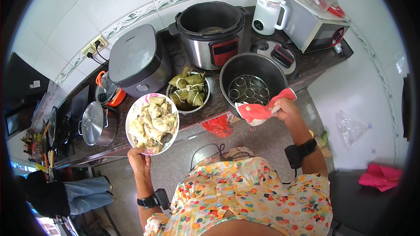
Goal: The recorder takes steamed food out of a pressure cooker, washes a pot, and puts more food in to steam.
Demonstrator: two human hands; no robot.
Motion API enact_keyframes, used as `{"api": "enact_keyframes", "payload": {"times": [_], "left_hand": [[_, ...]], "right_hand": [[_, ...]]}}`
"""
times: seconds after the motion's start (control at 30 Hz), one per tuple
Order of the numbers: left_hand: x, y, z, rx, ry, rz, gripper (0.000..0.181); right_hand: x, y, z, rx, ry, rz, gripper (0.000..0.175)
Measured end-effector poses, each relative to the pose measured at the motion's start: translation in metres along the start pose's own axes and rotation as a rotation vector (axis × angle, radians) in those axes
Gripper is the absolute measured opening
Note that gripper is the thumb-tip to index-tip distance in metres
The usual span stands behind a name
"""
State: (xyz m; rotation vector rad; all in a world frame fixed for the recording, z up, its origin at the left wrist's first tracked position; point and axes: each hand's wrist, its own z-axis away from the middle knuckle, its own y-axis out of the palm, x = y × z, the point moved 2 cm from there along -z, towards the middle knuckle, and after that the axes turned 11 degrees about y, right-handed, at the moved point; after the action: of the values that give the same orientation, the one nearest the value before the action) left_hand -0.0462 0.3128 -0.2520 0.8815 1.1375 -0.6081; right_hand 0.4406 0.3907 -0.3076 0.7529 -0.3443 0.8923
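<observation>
My left hand (139, 159) grips the near rim of a white plate (130, 103) with a pink pattern. Pale cooked meat pieces (154, 119), apparently chicken, are heaped on it. A red and white cloth (256, 110), perhaps a glove, is bunched in my right hand (286, 108) and lies over the near rim of a dark inner pot (279, 72). On the bottom of that pot sits a round wire steaming rack (248, 89). Between plate and pot stands a metal bowl (208, 95) with several string-tied, leaf-wrapped dumplings (187, 88).
Behind stand an electric pressure cooker body (210, 36) without its inner pot, a rice cooker (136, 59), a white jug blender (268, 11) and a microwave (315, 26). A cooker lid (279, 55) lies right; lidded pots (98, 124) stand left. Another person (59, 193) is at far left.
</observation>
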Motion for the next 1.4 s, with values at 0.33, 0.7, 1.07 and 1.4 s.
{"api": "enact_keyframes", "payload": {"times": [0.33, 0.7, 1.07, 1.4], "left_hand": [[-0.028, 0.101, 0.017, 0.254, -0.042, 0.046, 0.02], [0.009, 0.24, 0.004, 0.573, -0.185, -0.117, 0.017], [0.047, 0.292, 0.006, 0.631, -0.27, -0.373, 0.015], [0.057, 0.309, 0.009, 0.586, -0.569, -0.433, 0.017]], "right_hand": [[0.012, 0.013, -0.011, -0.003, -0.034, 0.092, 0.01], [0.014, 0.011, 0.028, 0.202, 0.044, 0.069, 0.03], [0.007, -0.055, 0.023, 0.364, -0.184, -0.088, 0.042], [0.022, -0.05, 0.018, 0.274, -0.219, -0.122, 0.033]]}}
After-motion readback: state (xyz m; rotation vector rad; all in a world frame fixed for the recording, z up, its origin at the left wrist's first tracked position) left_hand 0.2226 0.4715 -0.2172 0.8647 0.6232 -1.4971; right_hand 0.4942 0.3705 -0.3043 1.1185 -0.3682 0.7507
